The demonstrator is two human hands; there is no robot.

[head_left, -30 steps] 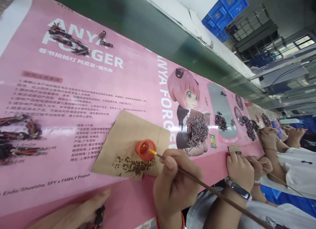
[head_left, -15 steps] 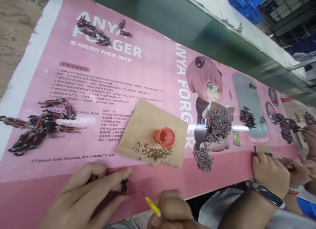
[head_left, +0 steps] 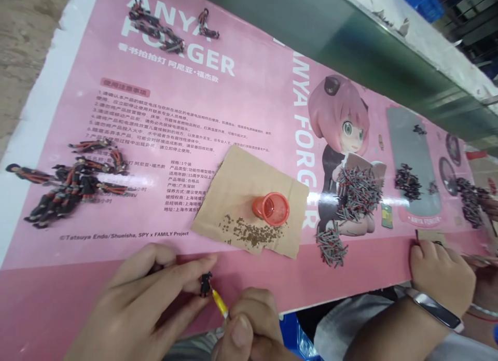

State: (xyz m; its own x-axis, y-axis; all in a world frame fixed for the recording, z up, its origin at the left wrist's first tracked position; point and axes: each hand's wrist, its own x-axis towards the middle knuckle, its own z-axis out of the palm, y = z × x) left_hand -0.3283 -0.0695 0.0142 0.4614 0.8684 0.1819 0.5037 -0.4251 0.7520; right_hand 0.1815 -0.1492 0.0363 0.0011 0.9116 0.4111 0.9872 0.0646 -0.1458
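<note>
My left hand (head_left: 143,299) is closed in a pinch near the table's front edge, with a tiny black figurine (head_left: 205,285) between thumb and fingers. My right hand (head_left: 249,324) grips a thin yellow-handled tool with a fine tip (head_left: 220,303); whether it is a brush I cannot make out. Its tip meets the figurine's right side or lies just beside it. Beyond both hands, a brown cardboard piece (head_left: 233,174) carries a red plastic cup (head_left: 288,208) tipped on its side and a scatter of small brown bits (head_left: 252,234).
Small black-and-red figures (head_left: 78,187) lie heaped at left, with more figures (head_left: 155,26) farther back. Grey-and-red slim parts (head_left: 360,192) form piles right of the cardboard. A co-worker's hand (head_left: 443,267) with a wristband is at the right. A green ledge (head_left: 311,44) borders the back.
My right hand has brought the yellow tool's tip leftward to the figurine. The left hand keeps its pinch, and the figurine looks slightly turned. The whole view has shifted a little.
</note>
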